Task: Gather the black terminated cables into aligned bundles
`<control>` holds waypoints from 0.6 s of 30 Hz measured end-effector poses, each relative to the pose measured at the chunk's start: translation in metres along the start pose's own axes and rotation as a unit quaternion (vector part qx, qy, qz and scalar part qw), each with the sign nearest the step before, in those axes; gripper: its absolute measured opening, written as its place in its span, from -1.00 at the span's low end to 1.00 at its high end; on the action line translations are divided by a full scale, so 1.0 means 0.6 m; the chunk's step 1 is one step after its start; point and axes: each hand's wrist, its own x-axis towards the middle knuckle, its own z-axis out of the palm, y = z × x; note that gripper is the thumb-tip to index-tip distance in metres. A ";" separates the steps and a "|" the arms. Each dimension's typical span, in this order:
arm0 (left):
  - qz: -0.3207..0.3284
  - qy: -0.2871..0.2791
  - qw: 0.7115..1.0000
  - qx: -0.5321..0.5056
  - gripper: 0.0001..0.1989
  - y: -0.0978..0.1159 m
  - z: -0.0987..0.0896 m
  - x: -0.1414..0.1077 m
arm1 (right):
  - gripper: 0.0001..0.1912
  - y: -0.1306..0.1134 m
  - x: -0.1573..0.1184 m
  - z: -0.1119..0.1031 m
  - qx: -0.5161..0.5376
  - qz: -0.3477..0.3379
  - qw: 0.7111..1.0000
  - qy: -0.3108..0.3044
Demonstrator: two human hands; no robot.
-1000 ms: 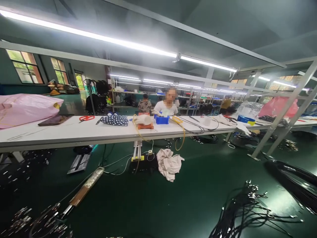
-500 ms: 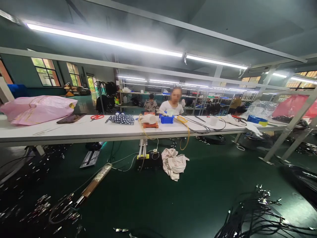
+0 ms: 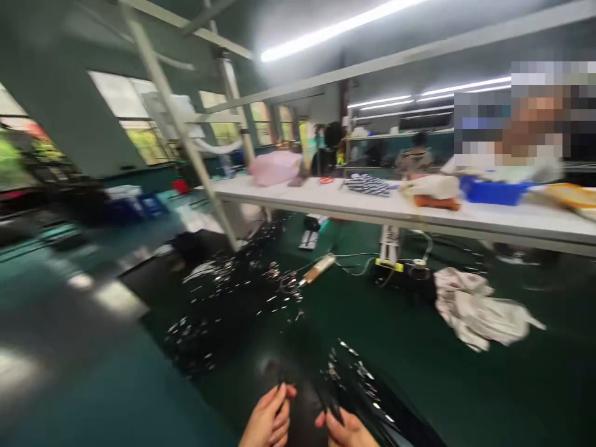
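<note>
At the bottom middle of the head view, my left hand (image 3: pixel 270 417) is closed in a pinch on a thin black cable. Just right of it, my right hand (image 3: pixel 343 428) has its fingers pressed together on black cable too. A gap separates the two hands. Motion blur hides how the cable runs between them. Beside my right hand lies a bundle of black cables (image 3: pixel 388 406) with shiny metal ends on the dark green surface.
Beyond are more cables with shiny ends (image 3: pixel 261 282), a power strip (image 3: pixel 320 269) and a crumpled cloth (image 3: pixel 479 307). A white shelf (image 3: pixel 307 195) crosses behind, holding a blue bin (image 3: pixel 493 191) and a pink bag (image 3: pixel 275 168). Another person sits behind it.
The view has swung left and tilted, so the shelf and cloth now appear further right. Both my hands have come into view at the bottom, closed on black cable.
</note>
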 end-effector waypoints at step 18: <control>0.042 -0.094 0.994 -0.047 -0.51 0.046 0.071 -0.033 | -0.45 -0.068 -0.090 -0.037 0.092 -0.109 0.990 -0.020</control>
